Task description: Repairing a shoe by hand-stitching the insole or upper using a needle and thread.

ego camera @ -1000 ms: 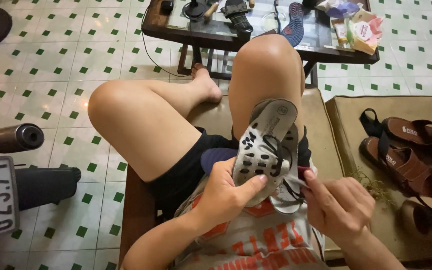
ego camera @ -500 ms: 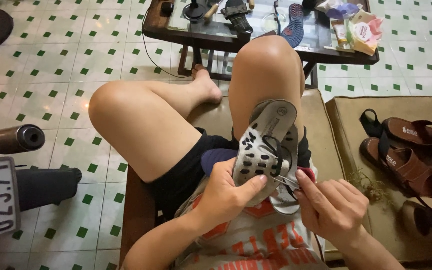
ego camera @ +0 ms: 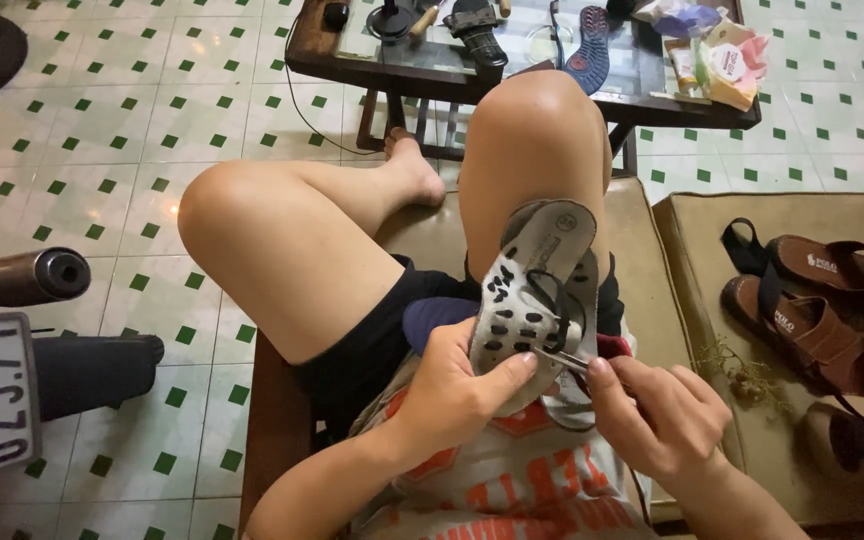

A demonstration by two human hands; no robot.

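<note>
Sandal sole point(ego camera: 530, 300) held upright against the raised knee, over the lap

Grey sole with dark oval holes and a black strap; the left hand point(ego camera: 452, 390) grasps its lower edge, fingers clenched around it. The right hand point(ego camera: 664, 415) pinches a thin metal tool point(ego camera: 574, 358) at the sole's side, fingers closed on it. Brown sandals point(ego camera: 812, 300) lie on the cushioned bench point(ego camera: 692, 260) to the right; a cluttered glass worktop point(ego camera: 512, 75) stands beyond the knee
</note>
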